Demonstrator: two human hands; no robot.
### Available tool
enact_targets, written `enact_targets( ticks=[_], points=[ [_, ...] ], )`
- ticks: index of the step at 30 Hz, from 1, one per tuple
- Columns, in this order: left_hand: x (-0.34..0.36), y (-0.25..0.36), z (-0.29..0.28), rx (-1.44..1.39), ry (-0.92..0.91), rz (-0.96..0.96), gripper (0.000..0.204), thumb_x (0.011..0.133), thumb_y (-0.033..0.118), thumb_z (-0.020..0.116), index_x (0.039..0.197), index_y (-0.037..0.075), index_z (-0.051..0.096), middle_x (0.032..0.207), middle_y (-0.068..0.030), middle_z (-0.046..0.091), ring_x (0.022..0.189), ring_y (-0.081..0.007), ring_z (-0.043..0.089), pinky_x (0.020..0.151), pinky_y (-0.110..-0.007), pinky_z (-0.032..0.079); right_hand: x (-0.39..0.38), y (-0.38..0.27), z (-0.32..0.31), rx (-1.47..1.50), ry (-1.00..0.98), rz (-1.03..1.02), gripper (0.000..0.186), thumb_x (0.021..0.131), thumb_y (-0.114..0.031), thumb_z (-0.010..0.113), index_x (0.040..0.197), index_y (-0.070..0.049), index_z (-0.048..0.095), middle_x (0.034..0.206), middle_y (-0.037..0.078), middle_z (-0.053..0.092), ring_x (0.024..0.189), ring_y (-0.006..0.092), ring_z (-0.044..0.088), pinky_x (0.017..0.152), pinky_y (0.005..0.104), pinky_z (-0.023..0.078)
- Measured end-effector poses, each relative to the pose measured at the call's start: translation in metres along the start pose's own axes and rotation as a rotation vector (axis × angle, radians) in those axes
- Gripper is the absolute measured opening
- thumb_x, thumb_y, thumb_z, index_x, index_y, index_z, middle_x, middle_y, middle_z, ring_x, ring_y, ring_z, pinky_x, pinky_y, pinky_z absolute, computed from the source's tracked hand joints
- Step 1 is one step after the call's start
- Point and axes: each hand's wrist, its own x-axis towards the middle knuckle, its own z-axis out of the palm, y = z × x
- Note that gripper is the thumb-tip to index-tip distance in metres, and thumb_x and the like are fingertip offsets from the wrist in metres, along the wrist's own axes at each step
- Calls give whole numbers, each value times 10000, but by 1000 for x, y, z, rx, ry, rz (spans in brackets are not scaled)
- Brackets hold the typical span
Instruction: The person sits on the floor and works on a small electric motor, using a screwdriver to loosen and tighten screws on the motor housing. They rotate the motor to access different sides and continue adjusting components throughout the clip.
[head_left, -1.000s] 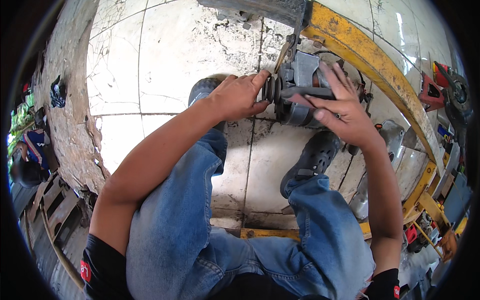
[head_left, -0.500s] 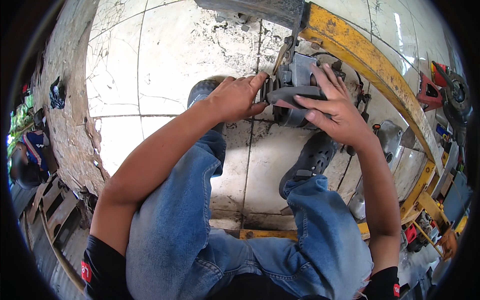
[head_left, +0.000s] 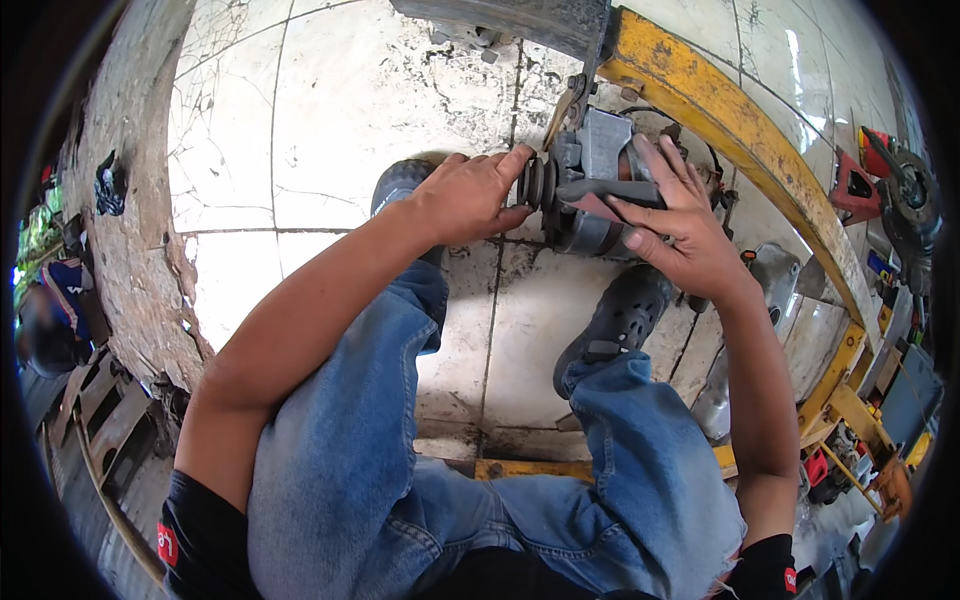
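A grey metal machine unit [head_left: 604, 145] with a round body stands on the tiled floor between my feet and the yellow beam. At its left end sits a dark grooved pulley [head_left: 541, 184]. My left hand [head_left: 462, 196] grips the pulley's left side, thumb below and forefinger above. My right hand [head_left: 690, 228] lies over the unit's right side, its upper fingers stretched along it. Between its lower fingers and thumb it holds a dark, flexible strip [head_left: 628, 192] with a reddish underside, perhaps sandpaper. The strip crosses the unit's front; its right end is hidden by my fingers.
A yellow metal beam [head_left: 740, 110] arches past the unit on the right. Beside my right shoe [head_left: 617, 318] lies a silver metal casing [head_left: 775, 275]. A red triangular stand [head_left: 855, 190] is farther right. A rough, worn slab [head_left: 140, 220] borders the floor on the left.
My right hand has shifted slightly right with the dark strip. The strip's left end has drawn back from the pulley, leaving more of its grooves visible. My left hand has stayed nearly still.
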Motion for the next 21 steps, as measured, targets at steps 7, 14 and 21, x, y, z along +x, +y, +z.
enact_targets(
  ticks=[7, 14, 21],
  points=[
    [-2, -1, -4, -34, -38, 5, 730, 919, 339, 656, 1455, -18, 313, 1075, -263, 662, 960, -417, 654, 914, -483, 476, 16, -6, 16, -109, -10, -45, 440, 949, -582, 528, 1270, -330, 693, 1630, 114, 277, 1508, 409, 191, 1183, 602, 152],
    [-1, -2, 1, 8, -17, -1, 718, 945, 364, 616, 1458, -17, 290, 1077, -275, 657, 973, -425, 650, 931, -491, 476, 24, 16, 11, -152, 46, 103, 529, 970, -651, 417, 1369, -362, 609, 1642, 132, 229, 1503, 423, 189, 1168, 648, 150],
    [-1, 1, -5, -17, -98, -35, 731, 957, 384, 595, 1475, -11, 263, 1100, -279, 653, 1004, -431, 639, 951, -485, 466, -1, -1, 11, -148, -44, 33, 502, 988, -619, 418, 1377, -361, 602, 1647, 148, 204, 1503, 433, 179, 1174, 628, 159]
  ],
)
